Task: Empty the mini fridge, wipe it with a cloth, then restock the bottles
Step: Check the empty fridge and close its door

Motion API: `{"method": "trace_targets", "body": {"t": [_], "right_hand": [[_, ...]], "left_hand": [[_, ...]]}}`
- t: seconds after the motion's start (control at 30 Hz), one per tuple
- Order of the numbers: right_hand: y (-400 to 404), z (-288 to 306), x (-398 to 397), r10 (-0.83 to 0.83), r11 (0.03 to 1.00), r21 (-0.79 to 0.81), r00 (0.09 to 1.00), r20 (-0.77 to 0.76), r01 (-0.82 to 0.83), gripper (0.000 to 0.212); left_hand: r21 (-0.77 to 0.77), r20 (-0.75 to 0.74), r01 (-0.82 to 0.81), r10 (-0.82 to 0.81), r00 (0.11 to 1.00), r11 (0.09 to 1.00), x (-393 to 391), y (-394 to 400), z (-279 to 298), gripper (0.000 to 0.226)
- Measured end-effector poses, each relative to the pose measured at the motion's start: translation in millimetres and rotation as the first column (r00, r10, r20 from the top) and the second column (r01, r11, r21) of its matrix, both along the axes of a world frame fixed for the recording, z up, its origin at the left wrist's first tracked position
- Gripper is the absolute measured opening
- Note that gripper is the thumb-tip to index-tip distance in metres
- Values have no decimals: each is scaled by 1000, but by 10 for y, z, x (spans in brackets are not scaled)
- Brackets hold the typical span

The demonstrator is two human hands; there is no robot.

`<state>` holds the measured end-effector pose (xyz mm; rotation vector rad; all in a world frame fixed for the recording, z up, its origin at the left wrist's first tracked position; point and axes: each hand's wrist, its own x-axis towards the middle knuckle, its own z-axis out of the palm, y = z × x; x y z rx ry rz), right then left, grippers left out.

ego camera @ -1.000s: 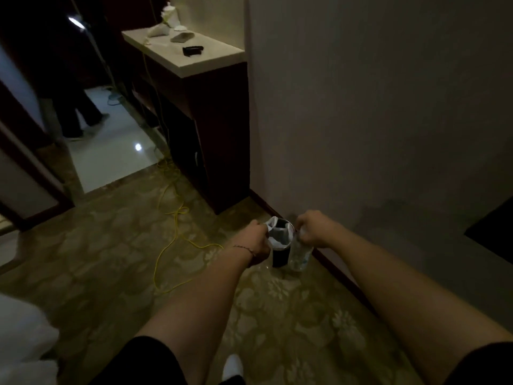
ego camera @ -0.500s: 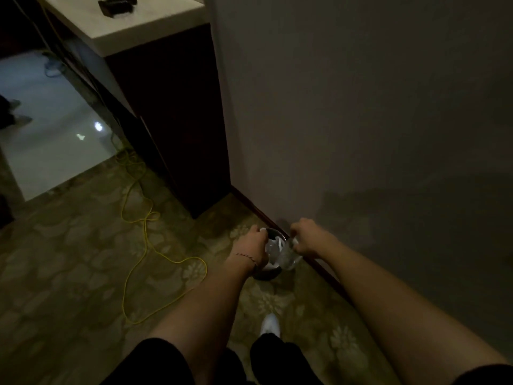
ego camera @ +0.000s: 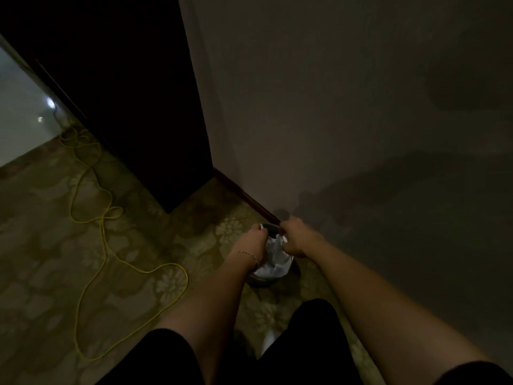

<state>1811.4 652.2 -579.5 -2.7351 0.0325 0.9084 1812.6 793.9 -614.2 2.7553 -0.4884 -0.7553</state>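
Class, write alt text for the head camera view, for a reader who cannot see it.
Both hands, left hand and right hand, grip the white bag liner of a small waste bin standing on patterned carpet beside a wall. A yellow cable snakes across the dim floor.

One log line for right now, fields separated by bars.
left hand: grips white bag | right hand: grips white bag | bag in small bin on carpet by wall | fridge, bottles: not in view
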Motion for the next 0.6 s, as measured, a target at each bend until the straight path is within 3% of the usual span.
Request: {"method": "trace_targets", "body": {"t": [0.23, 0.33, 0.43, 0.6], "right_hand": [[15, -1175, 117, -105, 994, 28, 990, -90, 108, 29], [-18, -1347, 113, -121, 992, 30, 983, -139, 126, 50], [-58, -1220, 69, -109, 994, 9, 975, -194, 112, 71], [-157, -413, -72, -51, 999, 1, 990, -134, 51, 50]], "left_hand": [[40, -64, 71, -68, 996, 997, 243, -45, -1141, 43], [53, -117, 90, -83, 990, 995, 255, -11, -1331, 51], [70, -134, 68, -58, 989, 995, 205, 43, -1177, 52], [61, -95, -2, 8, 995, 998, 84, 111, -336, 63]]}}
